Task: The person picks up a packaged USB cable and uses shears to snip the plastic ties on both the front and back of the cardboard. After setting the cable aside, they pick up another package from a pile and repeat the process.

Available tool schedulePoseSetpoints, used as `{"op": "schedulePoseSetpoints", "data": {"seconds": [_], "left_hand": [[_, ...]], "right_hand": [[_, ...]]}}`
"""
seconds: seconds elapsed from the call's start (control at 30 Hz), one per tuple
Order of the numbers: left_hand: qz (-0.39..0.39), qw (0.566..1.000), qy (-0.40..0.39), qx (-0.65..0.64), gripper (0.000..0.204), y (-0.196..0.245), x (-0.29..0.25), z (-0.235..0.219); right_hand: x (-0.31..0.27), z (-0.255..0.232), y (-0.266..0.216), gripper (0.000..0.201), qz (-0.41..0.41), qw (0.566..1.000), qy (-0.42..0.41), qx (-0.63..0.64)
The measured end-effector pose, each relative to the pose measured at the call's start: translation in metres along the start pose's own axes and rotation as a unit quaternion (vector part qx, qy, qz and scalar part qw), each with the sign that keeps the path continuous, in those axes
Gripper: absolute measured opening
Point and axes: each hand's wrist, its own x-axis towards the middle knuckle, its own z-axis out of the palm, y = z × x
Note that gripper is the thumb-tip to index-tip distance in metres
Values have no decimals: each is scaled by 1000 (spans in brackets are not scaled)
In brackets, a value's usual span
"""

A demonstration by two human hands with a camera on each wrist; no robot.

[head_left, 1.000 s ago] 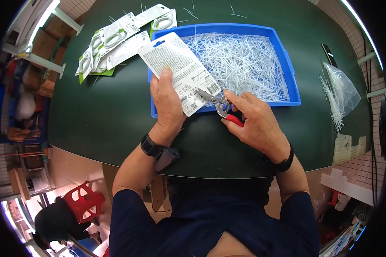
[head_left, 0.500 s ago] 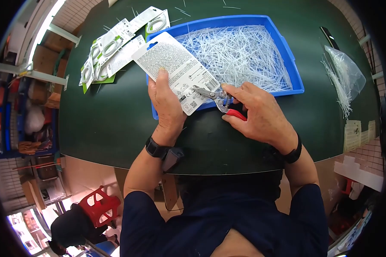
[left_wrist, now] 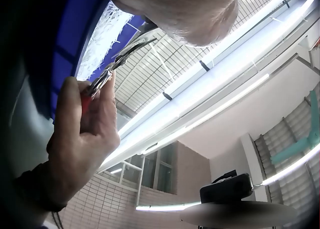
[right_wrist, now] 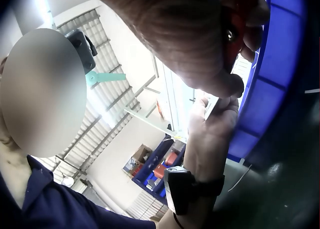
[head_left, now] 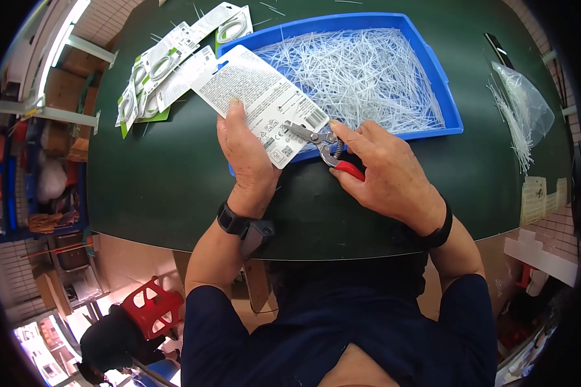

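My left hand (head_left: 245, 151) holds a white printed package card (head_left: 248, 84) by its lower left side, thumb lying across the text. The card is tilted, its blue-backed hang hole at the upper left. Red-handled pruning snips (head_left: 329, 151) are gripped in my right hand (head_left: 390, 171), their blades overlapping the card's lower part beside the barcode. In the left wrist view the snips (left_wrist: 114, 66) reach toward a thin white strip near my left hand (left_wrist: 195, 14). The right wrist view shows a red handle (right_wrist: 235, 36) under my right fingers; the card is mostly hidden there.
Behind the card stands a blue tray (head_left: 455, 106) full of thin white plastic strips (head_left: 368, 77). Several packaged white cables (head_left: 164, 68) lie piled at the left. At the right are a clear bag (head_left: 529, 103) with white strips and a dark phone-like object (head_left: 497, 50).
The head view has shifted, so the tray sits higher in it. Both hands keep their hold on the card and the snips, with little movement between them.
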Motion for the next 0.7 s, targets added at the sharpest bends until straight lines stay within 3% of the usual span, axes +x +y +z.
{"op": "schedulePoseSetpoints", "data": {"seconds": [0.27, 0.37, 0.7], "left_hand": [[61, 997, 11, 52, 44, -1, -2, 5], [31, 996, -50, 63, 47, -1, -1, 0], [68, 987, -99, 105, 54, -3, -25, 20]], "right_hand": [[-3, 6, 11, 63, 2, 1000, -3, 1], [0, 6, 10, 65, 6, 1000, 0, 25], [1, 5, 0, 68, -18, 995, 42, 85]]}}
